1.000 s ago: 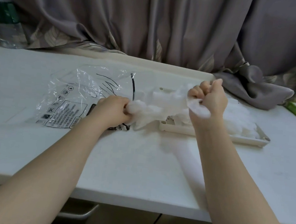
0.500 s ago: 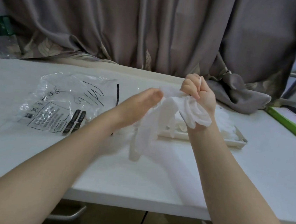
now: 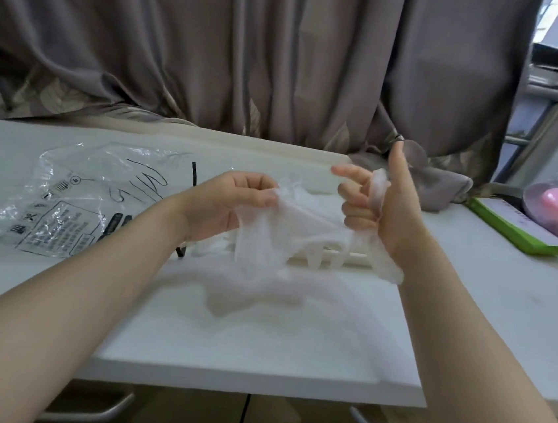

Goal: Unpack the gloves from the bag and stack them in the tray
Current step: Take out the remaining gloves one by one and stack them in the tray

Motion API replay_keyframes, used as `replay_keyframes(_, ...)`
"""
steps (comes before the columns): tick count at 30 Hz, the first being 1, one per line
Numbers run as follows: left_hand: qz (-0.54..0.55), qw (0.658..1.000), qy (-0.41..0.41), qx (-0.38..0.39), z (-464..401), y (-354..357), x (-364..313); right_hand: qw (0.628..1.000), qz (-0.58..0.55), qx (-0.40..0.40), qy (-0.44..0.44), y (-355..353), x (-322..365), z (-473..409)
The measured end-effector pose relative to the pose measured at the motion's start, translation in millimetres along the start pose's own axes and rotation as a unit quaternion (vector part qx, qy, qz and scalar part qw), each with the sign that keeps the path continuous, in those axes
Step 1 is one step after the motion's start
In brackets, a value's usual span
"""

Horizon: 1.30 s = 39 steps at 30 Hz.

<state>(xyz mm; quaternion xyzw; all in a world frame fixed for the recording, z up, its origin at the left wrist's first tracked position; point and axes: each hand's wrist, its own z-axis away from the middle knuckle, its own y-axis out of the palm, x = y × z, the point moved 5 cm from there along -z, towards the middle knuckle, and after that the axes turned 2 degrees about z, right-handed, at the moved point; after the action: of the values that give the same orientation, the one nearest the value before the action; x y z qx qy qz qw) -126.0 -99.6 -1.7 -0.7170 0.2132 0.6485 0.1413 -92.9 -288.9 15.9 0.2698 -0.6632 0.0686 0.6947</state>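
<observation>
Translucent white plastic gloves hang stretched between my two hands above the white bench. My left hand has its fingers curled together, pinching one edge of the bunch. My right hand is raised with the thumb pointing up, and a twisted strand of the same film is clamped between thumb and curled fingers; its index finger sticks out towards the left hand. Loose glove fingers dangle below both hands, and one flap hangs beneath my right wrist.

Behind the hanging gloves I see the near rim of the cream tray on the bench; how much is in it I cannot tell, since the gloves cover it. To the left lies the clear bag, flat on the bench, printed with a hand outline and black labels. A grey-brown curtain hangs behind the bench, and a green-edged book sits at the far right.
</observation>
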Motion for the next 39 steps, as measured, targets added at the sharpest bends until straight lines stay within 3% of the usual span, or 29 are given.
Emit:
replay_keyframes(3,0.022,1.0,0.015,-0.005,-5.1,5.7,-9.7,0.972,0.22,0.015,0.084,-1.9,-6.3,7.0)
replay_keyframes(6,0.012,0.999,0.017,-0.029,-13.8,15.1,-19.1,0.936,0.352,-0.008,0.0,-1.3,-3.1,4.3)
replay_keyframes(11,-0.042,0.998,0.023,-0.029,-28.1,27.2,-26.2,0.963,0.23,0.138,-0.041,20.3,-12.9,5.8)
replay_keyframes(17,-0.053,0.997,0.0,-0.051,-39.0,28.1,-28.0,0.965,0.217,0.148,-0.004,1.5,-11.6,11.9)
replay_keyframes(22,-0.105,0.988,-0.028,-0.106,-56.5,20.9,-21.2,0.975,0.212,0.069,0.006,-33.1,7.3,20.7)
replay_keyframes(29,-0.02,0.999,-0.013,-0.047,-81.4,28.8,-27.8,0.986,0.152,0.059,0.026,-77.5,23.5,22.3)
replay_keyframes(34,-0.048,0.996,-0.002,-0.077,-108.8,25.8,-35.1,0.994,0.106,-0.017,0.029,-93.0,42.3,10.8)
replay_keyframes(37,-0.121,0.988,-0.008,-0.099,-133.6,22.9,-37.9,0.967,0.224,-0.121,-0.023,-109.4,60.9,-9.4)
replay_keyframes(39,-0.154,0.977,0.026,-0.147,-148.9,20.3,-47.0,0.907,0.348,-0.205,-0.118,-120.0,82.6,-21.6)
